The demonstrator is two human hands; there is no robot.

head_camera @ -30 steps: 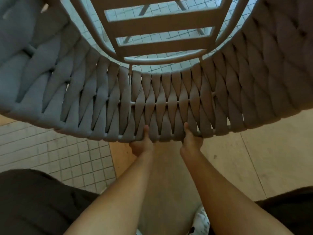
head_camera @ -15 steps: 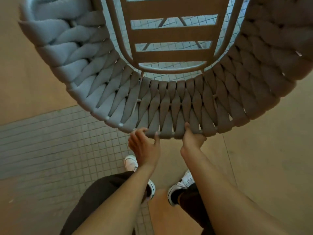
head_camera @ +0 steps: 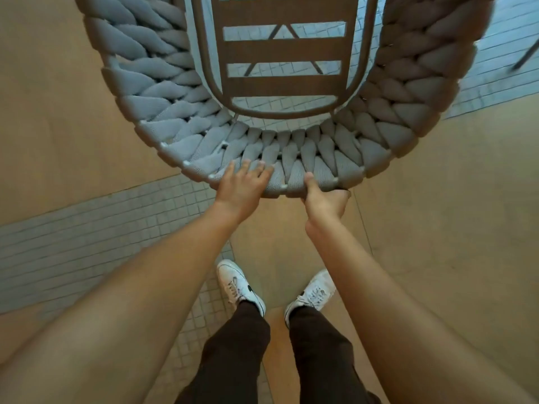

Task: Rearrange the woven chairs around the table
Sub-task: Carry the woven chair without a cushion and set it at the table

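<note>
At the bottom of the frame your white sneakers (head_camera: 309, 293) stand side by side, just behind the woven chair (head_camera: 291, 158), which puts you square to its back so a push or pull will run straight. Above them, at frame centre, your left hand (head_camera: 240, 188) lies flat with fingers spread over the top edge of the backrest, pressing down but not gripping. Your right hand (head_camera: 323, 199) is curled around the same edge just to the right, thumb on top and fingers hidden underneath, so it likely carries the load. The chair fills the upper half, its slatted seat (head_camera: 284, 51) beyond the weave. Tiled floor (head_camera: 58, 243) shows at left; no worktop is visible.
</note>
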